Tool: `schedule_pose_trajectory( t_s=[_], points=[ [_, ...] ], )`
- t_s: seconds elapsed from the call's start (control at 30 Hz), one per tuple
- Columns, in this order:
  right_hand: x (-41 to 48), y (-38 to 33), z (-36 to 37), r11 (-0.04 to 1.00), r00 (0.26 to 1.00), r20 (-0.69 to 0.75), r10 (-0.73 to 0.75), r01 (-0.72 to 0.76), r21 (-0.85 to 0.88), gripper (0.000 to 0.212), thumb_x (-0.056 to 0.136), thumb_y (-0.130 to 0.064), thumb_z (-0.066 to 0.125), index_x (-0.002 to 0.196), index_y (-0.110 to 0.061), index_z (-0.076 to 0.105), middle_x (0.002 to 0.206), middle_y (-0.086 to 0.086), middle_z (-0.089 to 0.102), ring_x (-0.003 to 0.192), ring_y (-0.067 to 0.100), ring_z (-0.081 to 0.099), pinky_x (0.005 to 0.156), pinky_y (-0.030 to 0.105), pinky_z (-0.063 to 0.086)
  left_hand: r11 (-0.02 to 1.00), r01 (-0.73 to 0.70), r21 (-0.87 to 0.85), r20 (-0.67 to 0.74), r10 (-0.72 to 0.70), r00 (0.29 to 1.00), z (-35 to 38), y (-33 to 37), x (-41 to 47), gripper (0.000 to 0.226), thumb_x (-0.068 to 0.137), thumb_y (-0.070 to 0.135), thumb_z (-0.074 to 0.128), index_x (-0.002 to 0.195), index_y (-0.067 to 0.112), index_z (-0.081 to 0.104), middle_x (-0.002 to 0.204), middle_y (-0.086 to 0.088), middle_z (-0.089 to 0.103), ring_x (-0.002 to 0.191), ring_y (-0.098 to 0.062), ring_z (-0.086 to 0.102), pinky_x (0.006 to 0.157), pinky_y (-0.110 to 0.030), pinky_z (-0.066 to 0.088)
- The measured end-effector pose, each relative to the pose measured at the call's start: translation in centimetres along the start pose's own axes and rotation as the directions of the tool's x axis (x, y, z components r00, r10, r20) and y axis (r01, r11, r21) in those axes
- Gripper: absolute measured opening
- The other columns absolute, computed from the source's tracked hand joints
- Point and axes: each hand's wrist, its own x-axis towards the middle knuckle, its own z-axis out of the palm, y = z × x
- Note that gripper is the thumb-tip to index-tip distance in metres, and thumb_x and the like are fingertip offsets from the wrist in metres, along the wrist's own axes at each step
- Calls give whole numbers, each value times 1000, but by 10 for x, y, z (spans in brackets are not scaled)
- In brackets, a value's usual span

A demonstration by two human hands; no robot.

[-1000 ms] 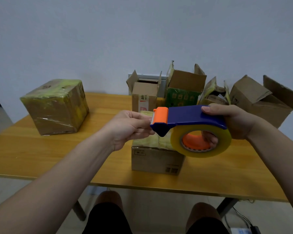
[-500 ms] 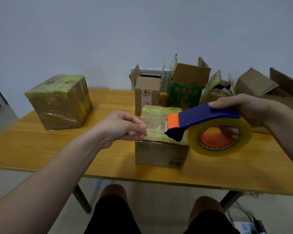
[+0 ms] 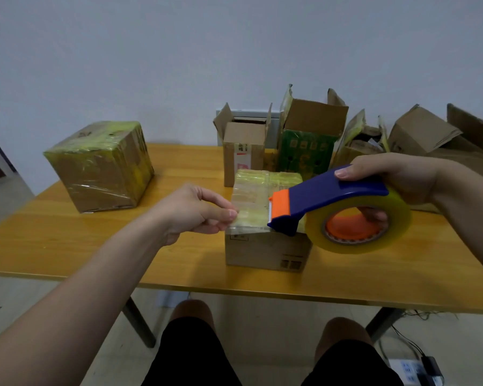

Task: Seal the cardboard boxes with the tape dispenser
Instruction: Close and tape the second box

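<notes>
My right hand (image 3: 396, 179) grips the blue and orange tape dispenser (image 3: 329, 201), which carries a roll of clear yellowish tape (image 3: 396, 218). It hangs above the right side of a small cardboard box (image 3: 265, 246) whose top is covered in tape. My left hand (image 3: 195, 210) pinches the free end of the tape strip (image 3: 251, 215), stretched between my fingers and the dispenser's orange mouth, just over the box's near top edge.
A taped box (image 3: 101, 165) stands on the left of the wooden table (image 3: 67, 246). Several open boxes (image 3: 310, 135) line the back right by the wall. My knees show below the table's front edge, and a power strip (image 3: 410, 371) lies on the floor.
The dispenser has moved right, away from my left hand, drawing out a longer strip of tape. Both hands have dropped a little toward the box top.
</notes>
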Motion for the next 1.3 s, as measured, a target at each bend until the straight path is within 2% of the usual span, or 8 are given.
schedule_pose_trajectory(
  t_s=[0.2,0.57,0.7,0.83,0.97,1.07,1.2,1.3],
  points=[
    [5,0,3,999,999,-42,27,-28,-26,56,83,-56,63,104,-6,77,67,17,68,50,22,64,55,29,56,982,27,185,-38,-20,999,0,0,13,37,76,17,92,106,16,70,87,-4,81,78,-16,79,58,-21,58],
    [7,-6,3,997,998,-29,54,-56,-50,58,82,-60,66,101,-7,78,70,21,68,51,23,65,57,29,57,913,41,407,-70,-14,997,3,11,27,26,76,25,92,90,13,74,75,1,78,68,-9,76,56,-18,55],
    [9,-15,6,994,997,-27,79,-81,-73,75,66,-71,79,103,-6,77,75,21,70,53,23,67,57,29,58,845,24,534,-63,12,998,9,14,29,24,77,28,91,87,15,74,68,3,77,63,-8,74,58,-22,59],
    [9,-19,9,993,997,-16,82,-83,-79,61,69,-66,77,98,-12,80,72,16,71,52,22,67,57,29,57,714,72,696,-129,26,991,4,12,33,43,67,54,91,89,23,71,61,10,73,59,-3,72,53,-24,59],
    [8,-17,9,995,996,-37,78,-80,-57,49,79,-56,68,95,-11,80,71,15,71,51,21,66,56,29,57,913,161,375,96,-211,973,-16,-11,34,55,67,57,88,106,22,72,90,-2,77,78,-15,78,60,-25,57],
    [8,-15,9,995,996,-56,74,-78,-56,47,74,-58,68,90,-16,81,75,14,73,55,21,68,56,28,57,971,235,41,320,-236,918,-24,-36,34,47,76,38,85,113,14,68,101,-10,72,93,-25,73,79,-35,58],
    [10,-14,5,995,996,-42,77,-79,-60,38,85,-56,66,87,-22,81,75,10,73,55,20,67,59,30,57,990,25,141,-3,-25,1000,-19,-35,47,19,95,13,72,111,22,74,108,-6,78,99,-20,73,92,-41,55],
    [13,-13,1,995,997,-20,79,-80,-55,41,82,-59,66,92,-23,81,77,11,72,54,20,66,61,30,56,935,-252,249,-208,306,929,7,-2,57,23,102,16,61,111,34,74,109,13,75,106,-4,66,82,-23,52]
  ],
)
